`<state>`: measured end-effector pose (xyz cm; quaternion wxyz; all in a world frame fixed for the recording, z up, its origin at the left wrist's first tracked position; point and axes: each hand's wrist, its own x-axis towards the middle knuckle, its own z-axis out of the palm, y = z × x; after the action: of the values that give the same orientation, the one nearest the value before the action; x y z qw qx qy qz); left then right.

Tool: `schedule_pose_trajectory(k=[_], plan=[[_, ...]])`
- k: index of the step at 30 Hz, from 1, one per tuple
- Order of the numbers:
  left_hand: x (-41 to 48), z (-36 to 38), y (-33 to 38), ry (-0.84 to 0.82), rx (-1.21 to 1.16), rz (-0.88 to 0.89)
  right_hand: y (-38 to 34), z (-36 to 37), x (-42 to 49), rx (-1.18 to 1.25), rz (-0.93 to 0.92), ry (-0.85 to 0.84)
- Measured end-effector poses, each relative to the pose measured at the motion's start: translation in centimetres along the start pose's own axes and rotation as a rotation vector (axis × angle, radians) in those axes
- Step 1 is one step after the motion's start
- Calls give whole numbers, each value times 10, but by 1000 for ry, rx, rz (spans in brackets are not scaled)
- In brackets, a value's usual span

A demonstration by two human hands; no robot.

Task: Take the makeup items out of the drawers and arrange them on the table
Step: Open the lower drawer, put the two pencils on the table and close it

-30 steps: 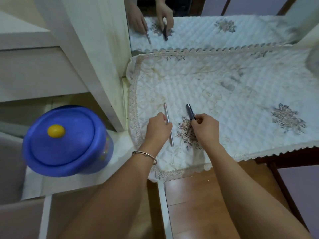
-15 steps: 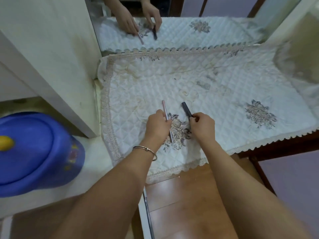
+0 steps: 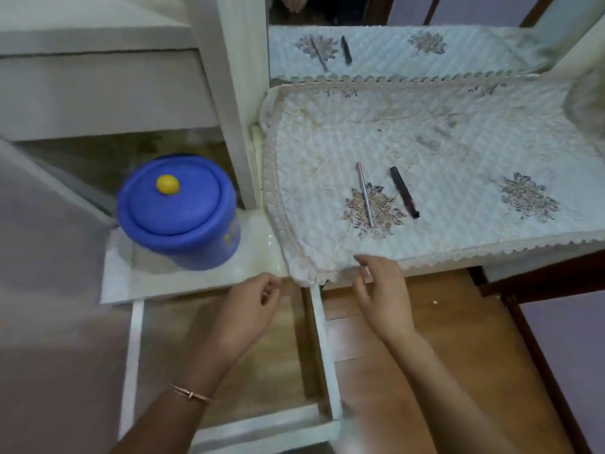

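A thin silver makeup pencil [image 3: 365, 194] and a dark makeup stick [image 3: 404, 192] lie side by side on the white quilted cloth [image 3: 458, 165] covering the table. Neither hand touches them. My left hand [image 3: 244, 314] hovers over the pulled-out white drawer [image 3: 322, 348], fingers loosely curled and holding nothing. My right hand [image 3: 381, 291] hangs at the cloth's front edge, fingers spread, nothing in it. What shows of the drawer's inside is a bare wooden bottom.
A blue lidded tub [image 3: 178, 211] with a yellow knob stands on the low shelf to the left. A mirror [image 3: 409, 44] behind the table reflects both items. White cabinet panels rise at the left. Wooden floor lies below the table edge.
Both hands let go of the two items and drew back toward me, off the cloth. The left hand is now over the open drawer. The view swung left and down.
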<state>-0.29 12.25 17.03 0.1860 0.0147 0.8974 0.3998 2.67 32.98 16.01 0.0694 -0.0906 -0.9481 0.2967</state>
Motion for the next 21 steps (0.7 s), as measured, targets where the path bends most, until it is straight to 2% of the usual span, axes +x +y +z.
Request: schedule_pose_trajectory(k=[4,6,9,13,18,21], plan=[[-82,-28,-87,-82,257,-27,-22,28,-93,-14,-10,-279],[-118,-33,-120,-83,311,-43,-26,42,-131,-46,-41,-339],[-162,-30,-157,-70,269,-95,-31,56,-172,-129,-78,-309],[-197,-21,-186,2,204,-72,-29,64,-203,-165,-64,-297],[-194,-19,-201,-16,203,15,-30,67,-207,-160,39,-317],[-189,-17,-209,36,237,49,-29,70,-203,-179,35,-321]])
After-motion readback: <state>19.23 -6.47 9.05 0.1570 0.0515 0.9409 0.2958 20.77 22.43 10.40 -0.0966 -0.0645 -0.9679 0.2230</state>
